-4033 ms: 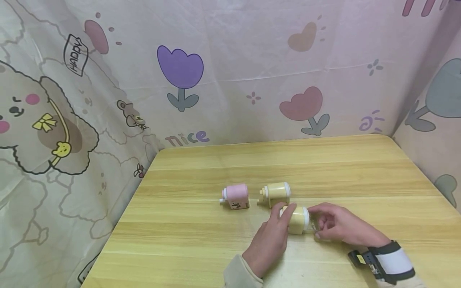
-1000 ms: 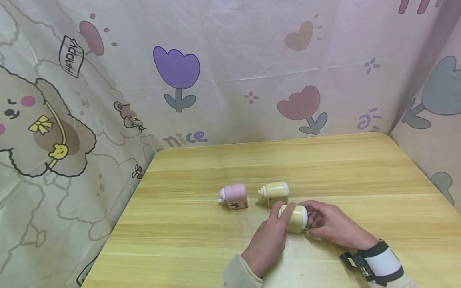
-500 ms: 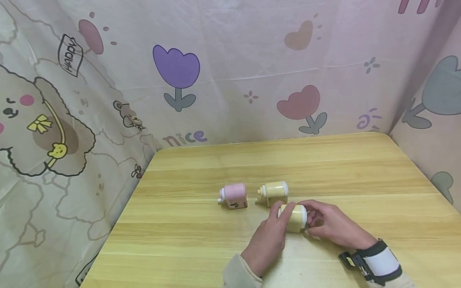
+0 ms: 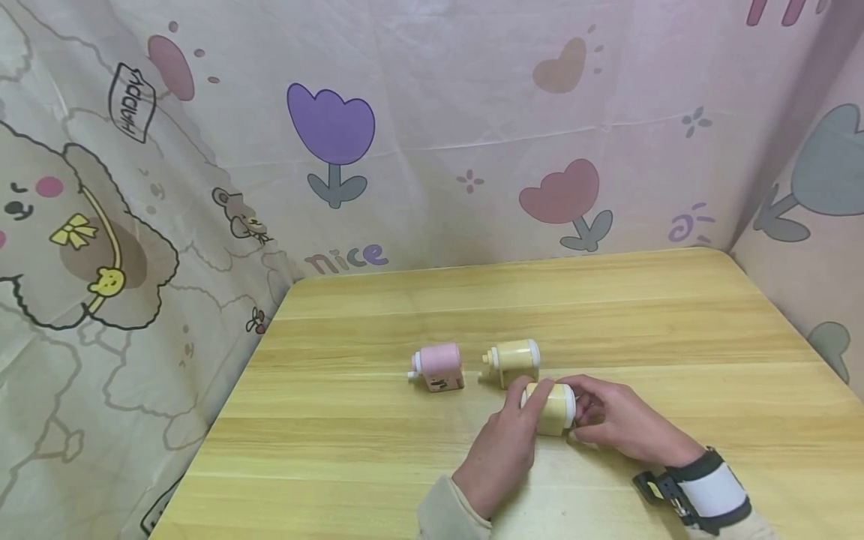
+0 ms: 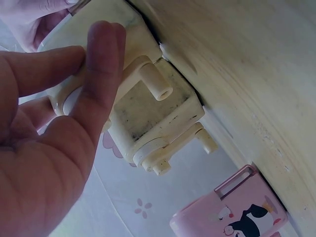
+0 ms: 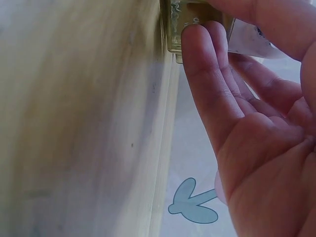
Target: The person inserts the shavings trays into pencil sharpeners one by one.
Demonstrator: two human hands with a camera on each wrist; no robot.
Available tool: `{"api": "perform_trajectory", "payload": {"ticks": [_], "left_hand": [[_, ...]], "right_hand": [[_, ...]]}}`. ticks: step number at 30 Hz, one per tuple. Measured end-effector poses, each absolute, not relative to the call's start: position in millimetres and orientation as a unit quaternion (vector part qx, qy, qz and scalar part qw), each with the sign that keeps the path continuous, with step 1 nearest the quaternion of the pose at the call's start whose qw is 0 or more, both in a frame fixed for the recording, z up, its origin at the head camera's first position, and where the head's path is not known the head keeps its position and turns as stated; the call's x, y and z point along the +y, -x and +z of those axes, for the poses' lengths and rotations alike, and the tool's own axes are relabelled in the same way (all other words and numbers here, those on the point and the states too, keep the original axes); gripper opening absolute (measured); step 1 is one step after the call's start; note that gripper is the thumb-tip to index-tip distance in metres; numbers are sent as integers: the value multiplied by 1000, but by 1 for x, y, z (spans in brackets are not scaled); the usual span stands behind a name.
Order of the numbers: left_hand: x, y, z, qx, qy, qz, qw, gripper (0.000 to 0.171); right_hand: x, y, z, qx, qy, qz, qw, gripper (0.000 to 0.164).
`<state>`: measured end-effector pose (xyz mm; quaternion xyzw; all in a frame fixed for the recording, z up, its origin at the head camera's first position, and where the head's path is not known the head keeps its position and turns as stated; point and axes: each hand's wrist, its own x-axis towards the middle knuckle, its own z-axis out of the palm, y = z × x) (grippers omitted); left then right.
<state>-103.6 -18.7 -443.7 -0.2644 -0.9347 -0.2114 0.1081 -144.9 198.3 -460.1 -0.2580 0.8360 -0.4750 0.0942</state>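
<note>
My left hand (image 4: 502,450) grips a pale yellow crank pencil sharpener (image 4: 553,416) from the left on the wooden table. In the left wrist view its crank handle (image 5: 157,81) sticks out past the fingers. At the sharpener's right end, by the white rim, sits my right hand (image 4: 624,420), index finger above and thumb low. The right wrist view shows its fingertips at a clear shavings drawer (image 6: 197,19), partly hidden. Just behind stands a second yellow pencil sharpener (image 4: 516,360). A pink pencil sharpener (image 4: 440,366) with a dark printed figure is further left.
The wooden table (image 4: 337,420) stretches out around the hands. Patterned cloth (image 4: 432,150) hangs along its back, left and right sides. On the right wrist is a black and white strap (image 4: 712,491).
Four seconds ago the clear drawer stuck out of the sharpener's right end. It has gone leftward into the body, the right hand following. Over the last half second the hands hardly moved.
</note>
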Motion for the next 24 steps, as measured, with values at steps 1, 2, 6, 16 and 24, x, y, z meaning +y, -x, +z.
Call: {"api": "perform_trajectory", "payload": {"ticks": [1,2,6,16,24], "left_hand": [[-19,104,-444,-935,265,-212,107,73],[-19,104,-444,-935,265,-212,107,72],[-19,103,-444,-934,265,-214,107,73],[-18,104,-444,-935,262,-214,108,71],[-19,104,-443,-931,271,-213,117,71]], "right_hand": [[198,145,-460,836,258,-475,94,67],[198,145,-461,836,258,-475,92,67],[197,145,-461,837,259,-474,89,67],[197,145,-460,837,262,-474,80,70],[197,144,-460,840,261,-469,75,72]]}}
